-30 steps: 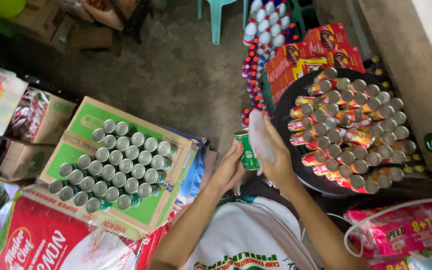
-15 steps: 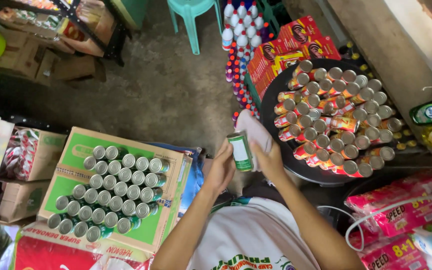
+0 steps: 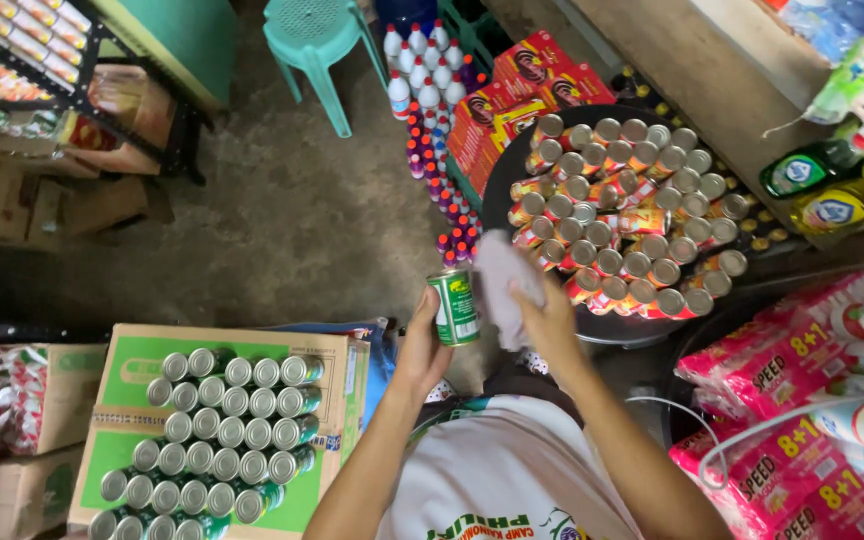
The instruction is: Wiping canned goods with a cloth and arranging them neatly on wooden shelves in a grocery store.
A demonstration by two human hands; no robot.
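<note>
My left hand [image 3: 420, 352] holds a small green-labelled tin can [image 3: 454, 307] upright in front of my chest. My right hand [image 3: 544, 318] grips a pale cloth [image 3: 500, 280] that rests against the can's right side. Just beyond the right hand, a round dark tray [image 3: 497, 185] carries several red-and-yellow labelled cans [image 3: 620, 215] packed close together. To my lower left, an open green cardboard box [image 3: 132, 360] holds rows of silver-topped cans [image 3: 222, 430].
A teal plastic stool [image 3: 320, 45] stands on the concrete floor ahead. Small bottles [image 3: 422, 95] and red boxes [image 3: 522, 85] sit beside the tray. Pink packets [image 3: 802, 400] lie at the right, dish-soap bottles [image 3: 822, 190] on a shelf. More cartons [image 3: 22, 410] are at the left.
Both hands have lifted the can and turned it more upright. The cloth has shifted from above the can to its right side. My view has tilted, showing more floor and the stool.
</note>
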